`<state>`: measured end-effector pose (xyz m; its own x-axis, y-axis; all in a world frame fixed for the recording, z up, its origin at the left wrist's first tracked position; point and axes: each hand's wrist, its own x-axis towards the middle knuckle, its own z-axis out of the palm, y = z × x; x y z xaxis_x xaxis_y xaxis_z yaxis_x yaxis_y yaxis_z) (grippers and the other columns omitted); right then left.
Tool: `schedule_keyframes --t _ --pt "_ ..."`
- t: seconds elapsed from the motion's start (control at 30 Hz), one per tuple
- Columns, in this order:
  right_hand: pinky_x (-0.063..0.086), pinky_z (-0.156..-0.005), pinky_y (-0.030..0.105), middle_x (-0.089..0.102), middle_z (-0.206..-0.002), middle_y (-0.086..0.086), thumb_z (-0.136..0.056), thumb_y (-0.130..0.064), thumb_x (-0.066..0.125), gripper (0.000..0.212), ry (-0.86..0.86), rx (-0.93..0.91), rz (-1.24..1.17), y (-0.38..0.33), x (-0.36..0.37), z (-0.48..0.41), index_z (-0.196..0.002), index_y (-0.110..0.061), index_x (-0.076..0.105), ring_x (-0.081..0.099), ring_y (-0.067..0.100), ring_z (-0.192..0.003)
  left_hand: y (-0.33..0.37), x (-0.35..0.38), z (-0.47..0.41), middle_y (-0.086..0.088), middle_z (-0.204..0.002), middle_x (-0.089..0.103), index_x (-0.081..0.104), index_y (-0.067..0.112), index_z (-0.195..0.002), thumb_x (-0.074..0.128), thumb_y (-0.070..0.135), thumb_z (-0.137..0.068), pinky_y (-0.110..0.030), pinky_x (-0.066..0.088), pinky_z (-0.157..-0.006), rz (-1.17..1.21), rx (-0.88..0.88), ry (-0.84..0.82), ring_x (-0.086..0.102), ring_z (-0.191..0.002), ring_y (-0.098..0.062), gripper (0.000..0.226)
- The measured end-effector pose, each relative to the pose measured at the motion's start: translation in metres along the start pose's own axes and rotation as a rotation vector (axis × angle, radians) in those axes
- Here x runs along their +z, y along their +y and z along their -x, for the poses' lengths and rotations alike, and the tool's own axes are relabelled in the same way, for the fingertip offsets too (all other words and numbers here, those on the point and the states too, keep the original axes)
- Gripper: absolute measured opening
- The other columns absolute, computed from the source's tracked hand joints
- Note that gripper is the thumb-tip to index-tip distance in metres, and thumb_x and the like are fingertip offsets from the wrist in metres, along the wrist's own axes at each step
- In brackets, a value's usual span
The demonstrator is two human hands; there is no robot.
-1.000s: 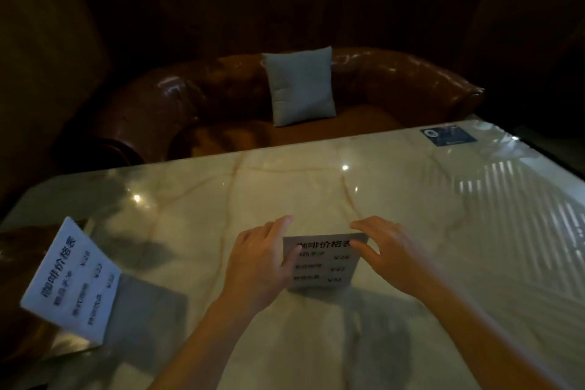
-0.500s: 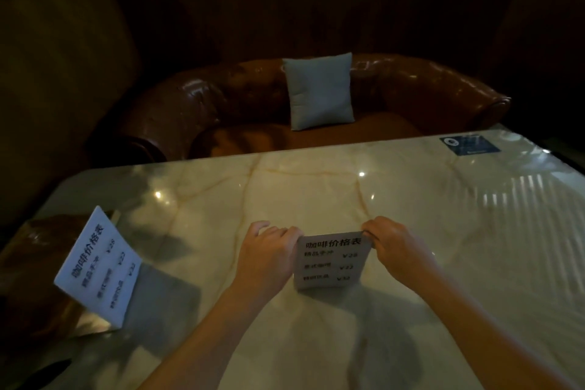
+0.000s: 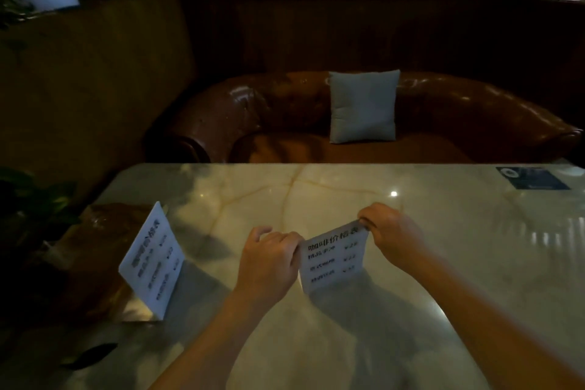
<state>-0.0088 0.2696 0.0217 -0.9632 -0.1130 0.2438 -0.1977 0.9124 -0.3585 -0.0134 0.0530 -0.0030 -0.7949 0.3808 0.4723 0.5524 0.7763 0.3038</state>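
A small white price card [image 3: 334, 258] with dark printed lines stands upright on the marble table [image 3: 411, 263], near its middle. My left hand [image 3: 269, 263] pinches the card's upper left corner. My right hand [image 3: 392, 234] pinches its upper right corner, fingers curled over the top edge. The card tilts slightly, its right corner higher. A second white price card [image 3: 152, 263] stands at an angle near the table's left edge.
A brown leather sofa [image 3: 285, 111] with a pale grey cushion [image 3: 363, 106] sits behind the table. A dark blue sticker [image 3: 531, 178] lies at the table's far right corner. Plants [image 3: 28, 199] crowd the left side. A dark leaf [image 3: 91, 355] lies near the front left.
Both hands went from resting on the flat card to pinching its top corners and raising it upright. The camera has tilted up and turned left.
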Motion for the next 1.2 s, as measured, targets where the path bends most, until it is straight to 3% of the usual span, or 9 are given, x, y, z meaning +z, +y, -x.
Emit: schedule_keyframes --t 0.4,0.57,0.7,0.77,0.93,1.03,1.2 --pt "0.048 -0.078 0.034 0.063 -0.091 0.009 -0.084 -0.013 0.055 0.005 -0.116 -0.201 0.034 -0.06 0.04 -0.106 -0.087 -0.01 0.059 0.056 0.023 -0.083 -0.074 -0.028 -0.003 -0.004 -0.051 0.063 0.061 0.01 -0.069 0.064 0.006 -0.077 -0.039 0.043 -0.087 -0.107 -0.156 -0.014 0.055 -0.044 -0.021 0.01" --pt "0.047 -0.07 0.034 0.066 -0.088 0.012 -0.084 -0.011 0.055 0.006 -0.109 -0.278 0.011 -0.089 0.063 -0.153 -0.085 -0.008 0.06 0.057 0.025 -0.081 -0.103 -0.043 -0.015 -0.007 -0.048 0.06 0.058 0.008 -0.065 0.064 0.002 -0.073 -0.04 0.045 -0.087 -0.155 -0.246 -0.032 0.052 -0.042 -0.024 0.011" --pt "0.053 -0.072 0.042 0.067 -0.09 0.012 -0.085 -0.009 0.054 0.009 -0.119 -0.299 -0.048 -0.106 0.084 -0.187 -0.09 -0.008 0.061 0.062 0.028 -0.083 -0.124 -0.054 -0.029 -0.008 -0.071 0.069 0.058 0.01 -0.081 0.055 0.013 -0.081 -0.036 0.034 -0.096 -0.236 -0.32 -0.102 0.059 -0.063 -0.024 0.005" --pt "0.054 -0.074 0.042 0.067 -0.093 0.013 -0.085 -0.007 0.054 0.011 -0.122 -0.292 -0.071 -0.113 0.096 -0.204 -0.094 -0.009 0.06 0.061 0.028 -0.085 -0.133 -0.062 -0.038 -0.006 -0.072 0.065 0.056 0.011 -0.083 0.054 0.015 -0.081 -0.037 0.035 -0.091 -0.256 -0.361 -0.094 0.053 -0.065 -0.021 0.004" --pt "0.053 -0.076 0.045 0.067 -0.095 0.015 -0.085 -0.004 0.052 0.015 -0.13 -0.314 -0.121 -0.127 0.119 -0.243 -0.095 -0.009 0.061 0.061 0.029 -0.088 -0.153 -0.075 -0.061 0.006 -0.057 0.029 0.038 0.017 -0.075 0.056 0.014 -0.082 -0.037 0.039 -0.086 -0.299 -0.37 -0.198 0.039 -0.064 -0.017 0.019" --pt "0.053 -0.074 0.049 0.068 -0.092 0.013 -0.086 -0.005 0.05 0.015 -0.169 -0.307 -0.17 -0.13 0.126 -0.26 -0.092 -0.011 0.062 0.061 0.028 -0.087 -0.164 -0.075 -0.068 0.006 -0.055 0.028 0.038 0.015 -0.073 0.057 0.011 -0.081 -0.037 0.04 -0.083 -0.28 -0.391 -0.197 0.038 -0.064 -0.018 0.021" --pt "0.052 -0.074 0.05 0.068 -0.093 0.014 -0.086 -0.006 0.051 0.014 -0.197 -0.371 -0.202 -0.142 0.138 -0.276 -0.094 -0.008 0.063 0.06 0.03 -0.087 -0.185 -0.071 -0.072 0.002 -0.057 0.041 0.036 0.019 -0.061 0.058 0.016 -0.078 -0.031 0.041 -0.057 -0.246 -0.542 -0.217 0.054 -0.065 -0.022 0.029"
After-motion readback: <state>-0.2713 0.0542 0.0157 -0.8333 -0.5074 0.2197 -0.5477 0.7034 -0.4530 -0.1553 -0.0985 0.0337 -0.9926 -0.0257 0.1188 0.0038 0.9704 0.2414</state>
